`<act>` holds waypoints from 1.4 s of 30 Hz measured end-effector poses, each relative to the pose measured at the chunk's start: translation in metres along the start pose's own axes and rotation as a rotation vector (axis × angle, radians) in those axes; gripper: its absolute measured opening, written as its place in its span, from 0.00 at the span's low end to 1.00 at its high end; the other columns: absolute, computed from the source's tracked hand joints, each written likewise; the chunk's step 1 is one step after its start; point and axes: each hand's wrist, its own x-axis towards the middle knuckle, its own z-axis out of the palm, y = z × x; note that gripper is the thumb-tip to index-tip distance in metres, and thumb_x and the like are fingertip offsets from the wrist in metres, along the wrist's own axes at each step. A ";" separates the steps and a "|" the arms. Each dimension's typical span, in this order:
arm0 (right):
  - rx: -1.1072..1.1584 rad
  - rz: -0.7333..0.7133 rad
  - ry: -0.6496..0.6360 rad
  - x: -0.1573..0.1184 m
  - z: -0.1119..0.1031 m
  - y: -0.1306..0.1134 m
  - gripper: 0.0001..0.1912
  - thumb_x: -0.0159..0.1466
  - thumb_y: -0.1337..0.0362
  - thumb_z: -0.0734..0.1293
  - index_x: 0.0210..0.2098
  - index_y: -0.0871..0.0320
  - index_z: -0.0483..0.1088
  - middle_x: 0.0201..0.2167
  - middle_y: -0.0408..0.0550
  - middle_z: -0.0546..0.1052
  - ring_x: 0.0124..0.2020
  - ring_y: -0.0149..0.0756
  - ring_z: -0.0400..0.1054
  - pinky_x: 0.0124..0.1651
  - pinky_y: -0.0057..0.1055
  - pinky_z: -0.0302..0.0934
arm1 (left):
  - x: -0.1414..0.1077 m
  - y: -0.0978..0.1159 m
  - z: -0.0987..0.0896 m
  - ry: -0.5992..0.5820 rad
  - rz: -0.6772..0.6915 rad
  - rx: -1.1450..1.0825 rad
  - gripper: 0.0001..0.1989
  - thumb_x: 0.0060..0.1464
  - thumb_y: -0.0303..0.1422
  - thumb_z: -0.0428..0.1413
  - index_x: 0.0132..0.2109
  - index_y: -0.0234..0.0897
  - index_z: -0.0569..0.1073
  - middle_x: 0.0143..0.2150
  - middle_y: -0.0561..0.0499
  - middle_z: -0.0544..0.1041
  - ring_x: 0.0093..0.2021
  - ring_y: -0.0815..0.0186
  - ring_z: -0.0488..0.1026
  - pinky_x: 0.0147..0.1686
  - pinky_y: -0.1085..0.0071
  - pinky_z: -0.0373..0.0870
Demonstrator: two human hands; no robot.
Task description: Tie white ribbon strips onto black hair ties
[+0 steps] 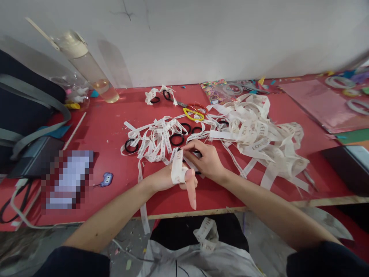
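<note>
A white printed ribbon is looped about the fingers of my left hand. One finger of that hand points down toward the table edge, while the others are curled, partly hidden by the ribbon. My right hand is closed in a pinch at the ribbon's upper end, just beside the left. Behind both hands lie several black elastic hair ties among narrow printed ribbons. A heap of wider ribbon spreads to the right. Scissors with red and yellow handles rest behind the narrow ribbons.
On the left are a phone, a small blue charm, a dark box with a cable, and a clear bottle. A pink sheet and a dark box-like object lie right. Ribbon lies on my lap.
</note>
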 end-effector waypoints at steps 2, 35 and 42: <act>0.001 0.006 0.014 0.000 0.000 0.000 0.04 0.65 0.64 0.66 0.35 0.55 0.74 0.31 0.43 0.79 0.31 0.32 0.74 0.36 0.27 0.67 | 0.000 -0.004 -0.003 0.076 0.046 0.024 0.37 0.52 0.63 0.48 0.17 0.35 0.77 0.13 0.54 0.51 0.19 0.71 0.48 0.24 0.66 0.46; -0.223 -0.486 0.018 -0.011 0.016 -0.006 0.08 0.67 0.69 0.64 0.41 0.58 0.76 0.33 0.48 0.79 0.34 0.31 0.74 0.37 0.26 0.66 | 0.015 -0.003 -0.007 0.738 0.226 -0.377 0.24 0.59 0.47 0.56 0.56 0.37 0.74 0.23 0.59 0.51 0.24 0.74 0.47 0.24 0.77 0.51; -0.056 -0.147 -0.471 -0.017 0.014 -0.012 0.33 0.65 0.58 0.68 0.65 0.63 0.57 0.23 0.39 0.78 0.19 0.27 0.66 0.24 0.23 0.57 | 0.018 -0.002 -0.002 0.736 0.225 -0.509 0.24 0.57 0.45 0.58 0.55 0.35 0.74 0.21 0.61 0.47 0.21 0.74 0.48 0.21 0.77 0.50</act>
